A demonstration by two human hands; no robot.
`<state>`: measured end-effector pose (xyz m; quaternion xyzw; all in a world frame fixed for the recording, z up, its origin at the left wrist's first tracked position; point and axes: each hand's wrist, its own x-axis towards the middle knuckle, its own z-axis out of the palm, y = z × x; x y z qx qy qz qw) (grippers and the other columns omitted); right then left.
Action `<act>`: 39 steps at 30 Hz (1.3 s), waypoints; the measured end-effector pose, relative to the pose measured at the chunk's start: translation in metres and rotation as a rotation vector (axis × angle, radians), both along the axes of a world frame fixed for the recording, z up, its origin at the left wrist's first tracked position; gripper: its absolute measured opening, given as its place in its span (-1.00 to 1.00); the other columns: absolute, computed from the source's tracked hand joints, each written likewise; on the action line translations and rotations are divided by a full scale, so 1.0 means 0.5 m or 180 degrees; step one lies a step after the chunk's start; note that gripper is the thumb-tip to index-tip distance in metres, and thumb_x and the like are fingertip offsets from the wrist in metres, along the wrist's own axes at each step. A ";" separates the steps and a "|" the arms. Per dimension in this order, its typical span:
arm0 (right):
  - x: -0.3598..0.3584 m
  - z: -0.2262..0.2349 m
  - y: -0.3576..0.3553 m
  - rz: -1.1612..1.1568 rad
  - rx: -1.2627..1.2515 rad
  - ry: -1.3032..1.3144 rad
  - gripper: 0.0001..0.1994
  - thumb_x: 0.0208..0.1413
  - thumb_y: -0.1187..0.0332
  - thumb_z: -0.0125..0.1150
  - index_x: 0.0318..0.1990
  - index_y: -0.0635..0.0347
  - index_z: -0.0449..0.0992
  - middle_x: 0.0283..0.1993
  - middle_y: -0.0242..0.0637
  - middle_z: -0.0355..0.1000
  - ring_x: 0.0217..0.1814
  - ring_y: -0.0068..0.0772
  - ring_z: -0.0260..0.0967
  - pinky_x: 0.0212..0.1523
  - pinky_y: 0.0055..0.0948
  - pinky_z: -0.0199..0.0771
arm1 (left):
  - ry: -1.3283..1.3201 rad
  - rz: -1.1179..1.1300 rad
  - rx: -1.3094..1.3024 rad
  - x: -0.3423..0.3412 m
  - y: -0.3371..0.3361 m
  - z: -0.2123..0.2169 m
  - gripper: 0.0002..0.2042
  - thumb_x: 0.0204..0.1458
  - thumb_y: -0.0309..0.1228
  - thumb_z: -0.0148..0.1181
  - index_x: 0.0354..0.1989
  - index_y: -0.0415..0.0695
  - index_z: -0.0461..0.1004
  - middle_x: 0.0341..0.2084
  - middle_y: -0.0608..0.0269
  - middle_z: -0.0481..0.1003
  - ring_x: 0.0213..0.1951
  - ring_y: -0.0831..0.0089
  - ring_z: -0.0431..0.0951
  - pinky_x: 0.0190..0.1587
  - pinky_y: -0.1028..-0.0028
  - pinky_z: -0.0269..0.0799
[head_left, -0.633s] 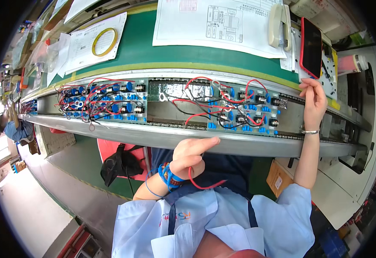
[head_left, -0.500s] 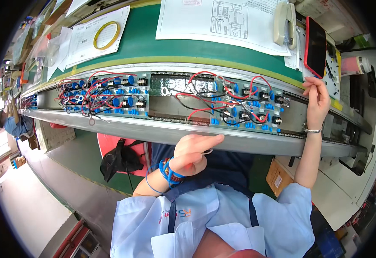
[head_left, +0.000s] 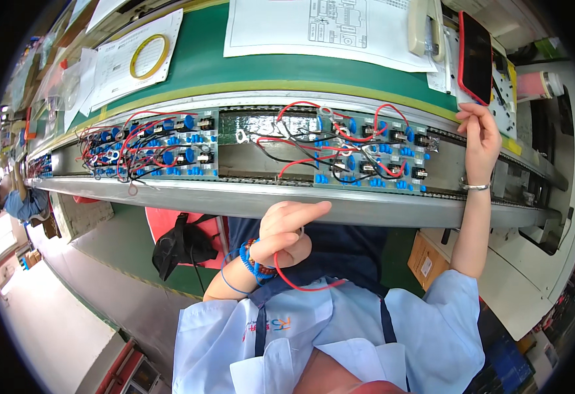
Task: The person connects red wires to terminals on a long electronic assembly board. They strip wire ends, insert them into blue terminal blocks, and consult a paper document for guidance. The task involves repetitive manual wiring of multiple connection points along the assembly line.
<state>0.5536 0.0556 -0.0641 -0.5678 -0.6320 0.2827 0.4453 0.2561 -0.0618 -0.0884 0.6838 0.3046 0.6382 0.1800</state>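
Note:
My left hand [head_left: 286,231] hovers just in front of the conveyor's near metal rail, its index finger stretched out and the others bent. A thin red wire [head_left: 300,287] runs out of its bent fingers and curves over my apron. My right hand [head_left: 479,134] is over the far rail beside the red-edged phone, fingers loosely bent and apart, with nothing visible in them. Between the rails lies a circuit board [head_left: 373,154] with blue components and red and black wires ending in ring lugs. Another wired board [head_left: 162,148] lies to its left.
The conveyor's near rail [head_left: 235,200] crosses in front of me. Behind it is a green bench top [head_left: 202,49] with a printed diagram [head_left: 281,33], a yellow tape roll [head_left: 136,67] and the phone [head_left: 475,59]. A pink cup [head_left: 530,85] stands far right. Another person [head_left: 21,194] is far left.
The red wire now shows hanging from my left hand; it was not visible before. Boards and bench items have shifted slightly left in view. My right hand stays near the phone.

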 end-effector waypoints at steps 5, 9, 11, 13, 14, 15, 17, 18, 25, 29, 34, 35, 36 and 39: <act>0.004 0.001 -0.001 0.0024 0.0013 0.0011 -0.81 0.10 0.55 -0.17 -0.23 0.32 0.42 -0.40 -0.38 0.37 -0.49 -0.74 0.19 -0.42 -0.74 0.24 | -0.0096 0.0001 0.0061 0.005 0.002 -0.001 -0.65 -0.05 -0.71 -0.15 -0.10 -0.10 0.05 -0.34 -0.22 0.45 -0.62 0.18 0.46 -0.63 0.41 0.38; 0.002 0.005 -0.003 0.0017 -0.0023 -0.0022 -0.81 0.10 0.54 -0.16 -0.24 0.31 0.42 -0.41 -0.38 0.37 -0.48 -0.73 0.21 -0.41 -0.73 0.25 | -0.0066 -0.0089 0.0065 0.005 0.004 -0.002 -0.66 -0.02 -0.69 -0.17 -0.07 -0.11 0.03 -0.34 -0.22 0.45 -0.65 0.22 0.43 -0.65 0.41 0.37; 0.002 0.007 -0.005 0.0017 -0.0041 -0.0031 -0.81 0.09 0.54 -0.16 -0.24 0.31 0.42 -0.41 -0.38 0.37 -0.48 -0.73 0.21 -0.40 -0.73 0.25 | 0.0026 -0.0077 0.0104 0.004 0.006 -0.001 -0.67 0.00 -0.67 -0.19 -0.05 -0.12 0.02 -0.34 -0.23 0.45 -0.67 0.24 0.42 -0.66 0.42 0.36; 0.001 0.007 -0.004 0.0019 -0.0056 -0.0002 -0.82 0.08 0.55 -0.15 -0.25 0.30 0.43 -0.42 -0.39 0.37 -0.48 -0.73 0.22 -0.40 -0.72 0.26 | 0.0093 -0.0010 0.0144 0.002 0.003 -0.006 -0.69 0.02 -0.64 -0.21 -0.05 -0.14 0.01 -0.34 -0.24 0.45 -0.69 0.25 0.40 -0.67 0.43 0.35; 0.001 0.007 -0.005 0.0009 -0.0056 0.0000 -0.82 0.08 0.55 -0.15 -0.25 0.30 0.43 -0.42 -0.39 0.37 -0.48 -0.73 0.22 -0.40 -0.72 0.26 | 0.0125 0.0023 0.0164 0.003 0.003 -0.009 -0.70 0.03 -0.63 -0.22 -0.05 -0.15 0.01 -0.34 -0.24 0.45 -0.70 0.25 0.39 -0.68 0.44 0.35; -0.001 0.006 -0.004 0.0011 -0.0054 0.0007 -0.82 0.08 0.55 -0.15 -0.25 0.30 0.43 -0.42 -0.39 0.37 -0.48 -0.73 0.22 -0.41 -0.73 0.26 | 0.0084 0.0028 0.0196 0.004 0.003 -0.011 -0.70 0.04 -0.62 -0.22 -0.05 -0.15 0.00 -0.34 -0.25 0.44 -0.71 0.26 0.38 -0.69 0.44 0.34; -0.008 0.007 -0.004 0.0035 -0.0020 0.0033 -0.82 0.07 0.55 -0.14 -0.27 0.29 0.43 -0.43 -0.40 0.37 -0.49 -0.73 0.22 -0.42 -0.73 0.26 | 0.0003 0.0043 0.0260 0.006 0.005 -0.014 -0.71 0.05 -0.61 -0.21 -0.04 -0.16 -0.01 -0.34 -0.27 0.44 -0.72 0.27 0.37 -0.71 0.45 0.33; -0.008 0.008 -0.005 0.0022 -0.0016 0.0005 -0.82 0.07 0.55 -0.14 -0.27 0.29 0.43 -0.43 -0.40 0.37 -0.49 -0.73 0.22 -0.43 -0.73 0.26 | -0.0030 -0.0019 0.0264 0.006 0.006 -0.014 -0.71 0.05 -0.61 -0.21 -0.05 -0.17 0.00 -0.34 -0.27 0.44 -0.71 0.27 0.37 -0.71 0.45 0.32; -0.023 0.025 -0.014 0.0076 0.0185 -0.0152 -0.84 0.05 0.57 -0.13 -0.32 0.30 0.43 -0.44 -0.38 0.37 -0.52 -0.70 0.23 -0.46 -0.72 0.25 | -0.0015 -0.0179 0.0327 0.007 0.011 -0.006 -0.69 -0.05 -0.67 -0.11 -0.11 -0.18 0.09 -0.35 -0.23 0.45 -0.64 0.30 0.39 -0.66 0.44 0.36; -0.045 0.052 -0.015 0.0434 0.0357 -0.0410 -0.85 0.00 0.60 -0.10 -0.33 0.30 0.43 -0.44 -0.35 0.37 -0.52 -0.65 0.24 -0.44 -0.69 0.25 | 0.0150 -0.0305 0.0175 -0.003 0.003 -0.003 -0.60 -0.18 -0.75 -0.04 -0.12 -0.18 0.09 -0.35 -0.19 0.45 -0.58 0.28 0.41 -0.61 0.42 0.38; -0.074 0.081 0.005 0.0892 0.0148 -0.0756 -0.81 -0.05 0.62 -0.04 -0.27 0.27 0.45 -0.41 -0.35 0.34 -0.51 -0.62 0.24 -0.44 -0.66 0.26 | 0.0197 -0.0360 0.0128 -0.004 0.002 0.001 -0.52 -0.25 -0.80 -0.03 -0.10 -0.18 0.08 -0.34 -0.17 0.45 -0.54 0.26 0.44 -0.58 0.42 0.39; -0.076 0.083 0.010 0.1063 0.0188 -0.0854 -0.81 -0.06 0.61 0.02 -0.25 0.26 0.45 -0.40 -0.35 0.32 -0.50 -0.60 0.25 -0.45 -0.65 0.25 | 0.0225 -0.0377 0.0112 -0.004 0.001 0.003 -0.52 -0.26 -0.80 -0.02 -0.10 -0.18 0.08 -0.33 -0.17 0.44 -0.53 0.26 0.44 -0.57 0.41 0.39; -0.086 0.085 0.013 0.1156 0.0107 -0.0844 -0.81 -0.07 0.59 0.04 -0.25 0.26 0.45 -0.40 -0.34 0.32 -0.50 -0.60 0.25 -0.46 -0.64 0.24 | 0.0260 -0.0385 0.0096 -0.007 0.001 0.002 -0.52 -0.26 -0.80 -0.02 -0.09 -0.19 0.08 -0.33 -0.17 0.44 -0.53 0.26 0.44 -0.56 0.41 0.39; -0.111 0.089 0.026 0.1457 -0.0092 -0.0873 -0.81 -0.09 0.51 0.14 -0.25 0.24 0.45 -0.41 -0.33 0.32 -0.51 -0.54 0.26 -0.48 -0.58 0.25 | 0.0337 -0.0385 0.0074 -0.012 0.001 0.000 -0.52 -0.23 -0.78 -0.02 -0.08 -0.19 0.08 -0.32 -0.16 0.44 -0.53 0.25 0.44 -0.55 0.41 0.40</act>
